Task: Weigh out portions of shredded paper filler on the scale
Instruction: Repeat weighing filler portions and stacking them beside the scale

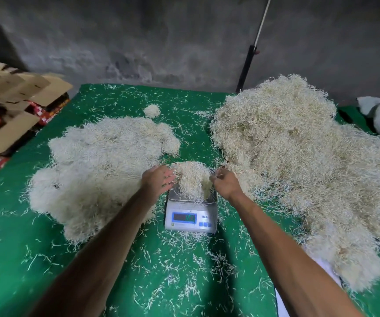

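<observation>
You are working over a green cloth-covered table littered with loose pale strands, set against a rough, stained grey concrete wall. Flattened cardboard boxes with red printing are stacked at the upper left of the frame. At centre sits a small white digital scale with a metal pan and a lit blue display whose digits are blurred. A fluffy, wiry mound of shredded paper filler rests on the pan. Your left hand presses its straight fingers against the mound's left side; your right hand pinches strands at its right edge. A flatter heap lies left, a taller tangled pile right.
</observation>
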Demonstrator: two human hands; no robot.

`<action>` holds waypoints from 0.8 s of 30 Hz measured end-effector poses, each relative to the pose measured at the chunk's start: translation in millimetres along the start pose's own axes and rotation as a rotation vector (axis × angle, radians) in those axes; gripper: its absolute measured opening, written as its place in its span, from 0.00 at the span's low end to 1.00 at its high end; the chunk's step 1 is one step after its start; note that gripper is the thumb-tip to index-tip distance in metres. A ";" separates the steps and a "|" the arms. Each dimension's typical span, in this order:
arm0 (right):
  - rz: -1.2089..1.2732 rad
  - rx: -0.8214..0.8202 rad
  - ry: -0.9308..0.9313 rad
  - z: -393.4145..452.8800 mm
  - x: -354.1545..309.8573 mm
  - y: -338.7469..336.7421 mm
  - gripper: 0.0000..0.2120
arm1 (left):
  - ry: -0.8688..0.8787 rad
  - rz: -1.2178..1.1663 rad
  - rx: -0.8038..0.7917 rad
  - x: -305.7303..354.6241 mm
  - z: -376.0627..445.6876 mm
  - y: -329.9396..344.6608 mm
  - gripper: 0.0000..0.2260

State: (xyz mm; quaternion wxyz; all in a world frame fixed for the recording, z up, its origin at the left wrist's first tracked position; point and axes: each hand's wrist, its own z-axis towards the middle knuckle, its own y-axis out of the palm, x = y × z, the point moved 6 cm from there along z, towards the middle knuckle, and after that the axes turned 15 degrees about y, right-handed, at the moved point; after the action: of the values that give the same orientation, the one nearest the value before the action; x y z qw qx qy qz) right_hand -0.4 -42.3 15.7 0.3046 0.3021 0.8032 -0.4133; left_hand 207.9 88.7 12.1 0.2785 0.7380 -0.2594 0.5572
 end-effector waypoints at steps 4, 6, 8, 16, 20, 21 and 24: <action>0.034 -0.033 0.029 -3.7 5.2 9.5 0.03 | -0.009 0.037 0.001 -5.4 -4.5 -10.3 0.15; 0.046 -0.038 0.036 -3.7 6.2 12.3 0.02 | -0.018 0.033 -0.002 -7.5 -3.3 -12.9 0.14; 0.040 -0.037 0.043 -2.8 6.9 14.6 0.05 | -0.025 0.032 0.004 -9.2 -1.2 -14.5 0.13; -0.135 0.062 -0.038 18.1 -1.1 22.8 0.11 | 0.174 0.405 -0.035 -10.4 25.0 -3.6 0.21; -0.470 0.190 -0.275 29.1 -21.2 41.6 0.29 | 0.400 0.705 -0.318 -3.0 37.1 27.0 0.41; -0.522 0.204 -0.323 33.3 -26.2 48.7 0.30 | 0.424 0.771 -0.372 -4.0 43.6 34.5 0.43; -0.602 0.262 -0.481 41.9 -40.6 67.1 0.22 | 0.425 0.911 -0.384 -12.6 64.6 42.4 0.38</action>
State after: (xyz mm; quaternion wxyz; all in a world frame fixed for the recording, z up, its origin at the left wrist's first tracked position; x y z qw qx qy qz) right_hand 84.7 -55.4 -6.3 0.3082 -0.0159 0.7021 -0.6417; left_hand 219.2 14.2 -9.4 0.1849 0.3576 -0.5886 0.7010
